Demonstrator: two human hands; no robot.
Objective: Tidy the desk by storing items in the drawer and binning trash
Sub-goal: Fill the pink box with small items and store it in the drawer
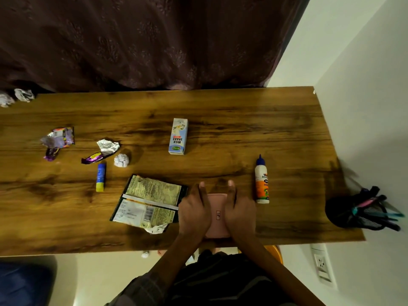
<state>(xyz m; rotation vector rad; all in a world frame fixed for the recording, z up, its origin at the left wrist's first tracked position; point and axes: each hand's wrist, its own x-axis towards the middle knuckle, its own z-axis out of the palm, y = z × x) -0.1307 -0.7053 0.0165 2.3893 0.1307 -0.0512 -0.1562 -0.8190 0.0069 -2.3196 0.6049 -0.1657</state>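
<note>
With our 2 hands, left hand (194,212) and right hand (239,212), clamped on the pink case (217,214) between them, we risk toppling the glue bottle (262,181) just right while lifting.

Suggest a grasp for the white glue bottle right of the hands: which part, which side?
Probably take the glue bottle round its wide orange-and-white body, coming from the right with the right hand. It stands upright, the blue nozzle too narrow to hold; its right side looks open, while the hands and the pink case crowd its left.
</note>
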